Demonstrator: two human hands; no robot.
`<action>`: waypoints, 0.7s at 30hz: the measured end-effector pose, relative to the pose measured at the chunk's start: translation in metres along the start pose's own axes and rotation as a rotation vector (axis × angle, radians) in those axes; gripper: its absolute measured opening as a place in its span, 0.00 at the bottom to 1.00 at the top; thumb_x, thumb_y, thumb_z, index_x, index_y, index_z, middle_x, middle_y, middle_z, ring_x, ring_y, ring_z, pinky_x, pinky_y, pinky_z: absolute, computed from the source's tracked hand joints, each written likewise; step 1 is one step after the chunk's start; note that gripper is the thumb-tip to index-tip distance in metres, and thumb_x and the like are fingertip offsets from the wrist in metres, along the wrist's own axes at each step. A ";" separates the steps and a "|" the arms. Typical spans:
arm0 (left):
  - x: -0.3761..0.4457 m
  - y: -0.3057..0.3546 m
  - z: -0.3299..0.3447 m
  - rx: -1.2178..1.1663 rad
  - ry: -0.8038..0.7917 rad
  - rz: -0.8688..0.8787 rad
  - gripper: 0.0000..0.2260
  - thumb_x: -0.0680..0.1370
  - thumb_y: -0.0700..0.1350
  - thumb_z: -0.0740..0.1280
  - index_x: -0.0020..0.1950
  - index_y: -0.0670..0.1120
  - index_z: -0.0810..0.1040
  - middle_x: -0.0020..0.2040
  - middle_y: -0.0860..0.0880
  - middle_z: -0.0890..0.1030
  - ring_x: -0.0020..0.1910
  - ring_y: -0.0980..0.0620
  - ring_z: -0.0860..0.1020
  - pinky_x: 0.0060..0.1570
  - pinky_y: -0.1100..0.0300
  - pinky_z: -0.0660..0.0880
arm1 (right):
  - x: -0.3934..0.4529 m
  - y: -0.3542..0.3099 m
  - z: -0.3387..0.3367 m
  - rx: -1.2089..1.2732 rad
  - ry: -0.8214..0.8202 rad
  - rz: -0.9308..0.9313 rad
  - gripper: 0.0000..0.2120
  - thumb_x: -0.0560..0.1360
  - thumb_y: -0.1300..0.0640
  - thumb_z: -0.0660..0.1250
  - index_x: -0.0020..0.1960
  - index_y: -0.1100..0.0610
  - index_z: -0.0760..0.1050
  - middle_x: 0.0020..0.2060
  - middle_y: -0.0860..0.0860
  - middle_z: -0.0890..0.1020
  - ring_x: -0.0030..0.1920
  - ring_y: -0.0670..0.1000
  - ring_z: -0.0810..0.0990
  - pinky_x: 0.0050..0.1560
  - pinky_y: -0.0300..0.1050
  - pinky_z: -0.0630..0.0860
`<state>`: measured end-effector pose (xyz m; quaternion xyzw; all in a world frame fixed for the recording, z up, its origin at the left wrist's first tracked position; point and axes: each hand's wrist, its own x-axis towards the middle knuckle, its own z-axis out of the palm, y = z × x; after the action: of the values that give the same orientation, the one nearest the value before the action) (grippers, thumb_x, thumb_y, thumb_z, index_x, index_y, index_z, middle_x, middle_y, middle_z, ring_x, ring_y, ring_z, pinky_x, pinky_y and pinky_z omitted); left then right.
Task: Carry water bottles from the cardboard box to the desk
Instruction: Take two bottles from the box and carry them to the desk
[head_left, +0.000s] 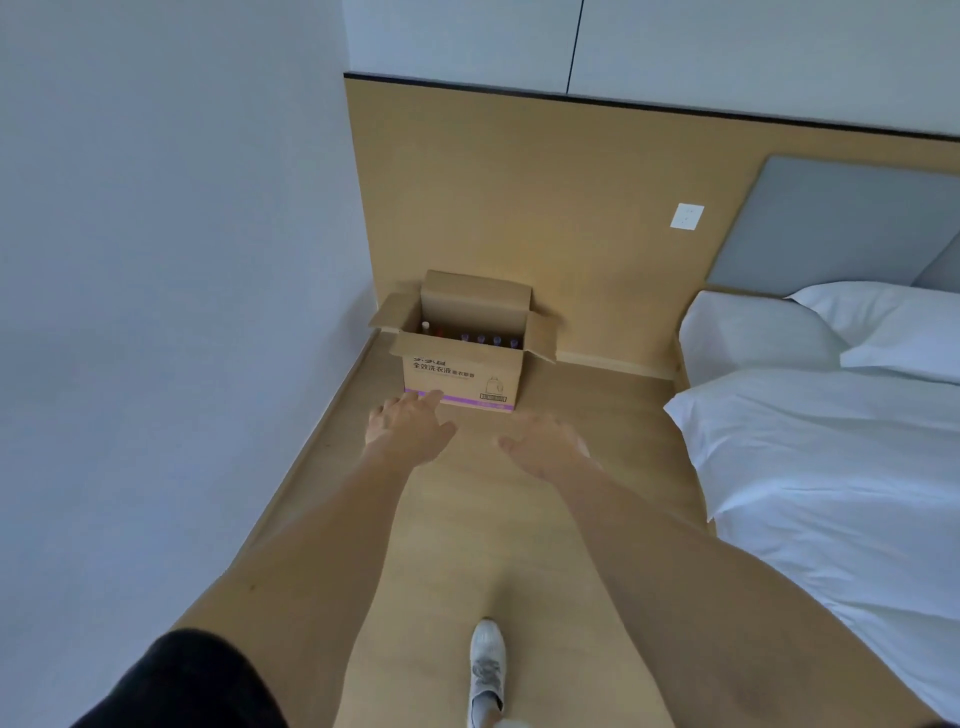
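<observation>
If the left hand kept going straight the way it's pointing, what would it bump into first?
Most likely the cardboard box. The left hand is open and empty, its fingertips pointing at the box's front wall near the bottom. Depth is hard to judge, but nothing else seems to lie between.

Cardboard box (460, 376) sits on the floor (545, 519) ahead of you, in the corner against the wall panel (519, 197) | bottles (480, 339) stand inside it | bed (831, 441) lies right | your left hand (408, 428) and right hand (545, 447) reach before the box, apart from it.
</observation>
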<state>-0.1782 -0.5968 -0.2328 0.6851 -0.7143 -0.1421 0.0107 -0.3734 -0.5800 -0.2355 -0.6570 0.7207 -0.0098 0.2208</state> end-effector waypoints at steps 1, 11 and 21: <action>0.022 -0.002 -0.004 -0.004 0.001 -0.005 0.25 0.80 0.59 0.59 0.77 0.56 0.64 0.71 0.46 0.72 0.70 0.43 0.70 0.68 0.47 0.66 | 0.024 -0.003 -0.003 0.010 0.001 -0.021 0.27 0.78 0.37 0.60 0.74 0.44 0.67 0.68 0.51 0.75 0.68 0.56 0.73 0.63 0.52 0.72; 0.219 -0.005 -0.046 0.006 0.021 -0.075 0.23 0.80 0.59 0.59 0.74 0.56 0.67 0.71 0.48 0.72 0.68 0.43 0.71 0.65 0.48 0.67 | 0.227 -0.039 -0.064 0.029 -0.061 -0.112 0.26 0.78 0.39 0.60 0.74 0.46 0.66 0.67 0.53 0.76 0.66 0.57 0.74 0.64 0.54 0.74; 0.375 -0.019 -0.059 -0.001 -0.002 -0.066 0.24 0.79 0.58 0.60 0.75 0.55 0.67 0.70 0.47 0.72 0.68 0.43 0.71 0.65 0.48 0.66 | 0.365 -0.059 -0.094 -0.063 -0.106 -0.087 0.24 0.79 0.42 0.57 0.72 0.50 0.69 0.67 0.54 0.74 0.65 0.59 0.74 0.63 0.57 0.73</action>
<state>-0.1705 -0.9761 -0.2474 0.7082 -0.6912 -0.1436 0.0055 -0.3630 -0.9614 -0.2440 -0.6941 0.6786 0.0384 0.2372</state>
